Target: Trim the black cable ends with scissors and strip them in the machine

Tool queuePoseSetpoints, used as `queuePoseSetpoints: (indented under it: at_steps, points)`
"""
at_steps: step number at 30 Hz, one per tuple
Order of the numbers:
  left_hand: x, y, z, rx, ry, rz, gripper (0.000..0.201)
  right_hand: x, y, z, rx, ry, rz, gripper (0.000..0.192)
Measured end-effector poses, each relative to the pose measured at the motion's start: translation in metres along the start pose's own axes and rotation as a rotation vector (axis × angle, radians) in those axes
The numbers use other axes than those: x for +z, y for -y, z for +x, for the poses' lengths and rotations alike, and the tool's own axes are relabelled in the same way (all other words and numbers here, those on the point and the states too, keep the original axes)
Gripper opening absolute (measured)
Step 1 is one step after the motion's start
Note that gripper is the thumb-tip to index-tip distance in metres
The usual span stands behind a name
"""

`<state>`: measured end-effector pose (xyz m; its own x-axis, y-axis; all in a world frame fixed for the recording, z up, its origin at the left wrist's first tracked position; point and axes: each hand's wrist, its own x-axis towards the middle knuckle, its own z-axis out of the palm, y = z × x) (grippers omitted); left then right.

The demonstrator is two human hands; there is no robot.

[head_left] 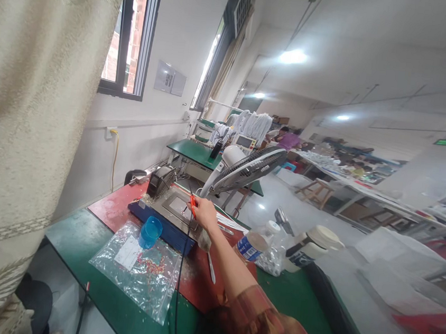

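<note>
My right hand point(204, 213) reaches forward over a blue-based machine with a metal top plate point(174, 208). Its fingers are closed on a thin tool with an orange-red grip point(192, 204), and a black cable point(181, 269) hangs from the tool toward me. The tool's tip sits over the plate. A brownish sleeve point(266, 325) covers my upper arm. A blue plastic cup point(150, 232) stands just left of the machine, on a clear plastic bag point(136, 267) holding small reddish pieces. My left hand is out of view.
A red mat point(113, 207) lies on the green table point(79, 242). A desk fan point(246, 170) stands behind the machine. A water bottle point(252, 245) and a white lidded container point(312, 244) sit to the right. A curtain point(25, 114) fills the left. People work at far benches.
</note>
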<state>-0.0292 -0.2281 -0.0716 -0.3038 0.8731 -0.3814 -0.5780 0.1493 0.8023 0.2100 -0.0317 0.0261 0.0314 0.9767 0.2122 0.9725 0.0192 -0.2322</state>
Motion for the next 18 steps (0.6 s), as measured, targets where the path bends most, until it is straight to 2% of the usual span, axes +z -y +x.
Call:
queuePoseSetpoints:
  at_steps: [7, 9, 13, 15, 18]
  points:
    - [0.034, -0.012, 0.027, -0.007, 0.039, 0.015, 0.037, -0.001, -0.001, 0.001, -0.008, 0.006, -0.006, 0.019]
    - [0.049, -0.018, 0.038, -0.015, 0.042, 0.01, 0.044, -0.001, 0.0, 0.001, -0.008, 0.005, -0.012, 0.019]
    - [0.085, -0.032, 0.064, -0.044, 0.033, -0.018, 0.075, -0.003, 0.001, 0.001, -0.009, 0.008, -0.017, 0.019]
    - [0.103, -0.039, 0.076, -0.058, 0.023, -0.034, 0.077, -0.004, 0.002, 0.0, -0.011, 0.011, -0.019, 0.019]
    - [0.13, -0.053, 0.094, -0.084, -0.002, -0.062, 0.066, -0.003, 0.003, 0.001, -0.01, 0.015, -0.022, 0.02]
